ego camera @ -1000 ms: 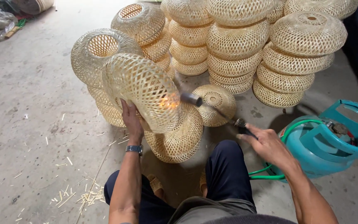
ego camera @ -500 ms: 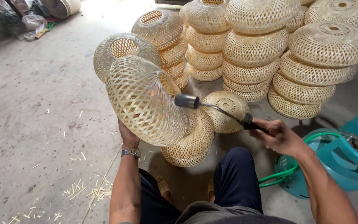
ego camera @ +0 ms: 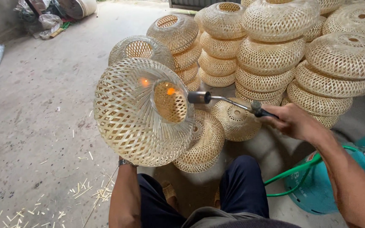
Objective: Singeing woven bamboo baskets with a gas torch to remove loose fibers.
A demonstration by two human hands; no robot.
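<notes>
singeing entry: your right hand (ego camera: 294,122) fingers wrapped round the torch (ego camera: 227,102), left hand hidden behind the woven shade (ego camera: 142,112), grip untellable; sweep flame lightly, never lingering.

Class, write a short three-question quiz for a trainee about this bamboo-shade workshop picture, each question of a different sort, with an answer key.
1. True or false: the right hand points the gas torch at the woven bamboo shade.
2. Multiple choice: the green hose runs toward which thing? A) a red bucket B) the teal gas cylinder C) a wall tap
3. Fill in: bamboo trimmings lie on the concrete ____.

Key: 1 true, with small orange flames showing on the shade. 2 B. 3 floor.

The left hand is hidden behind the shade it holds up; only its forearm shows.
</notes>
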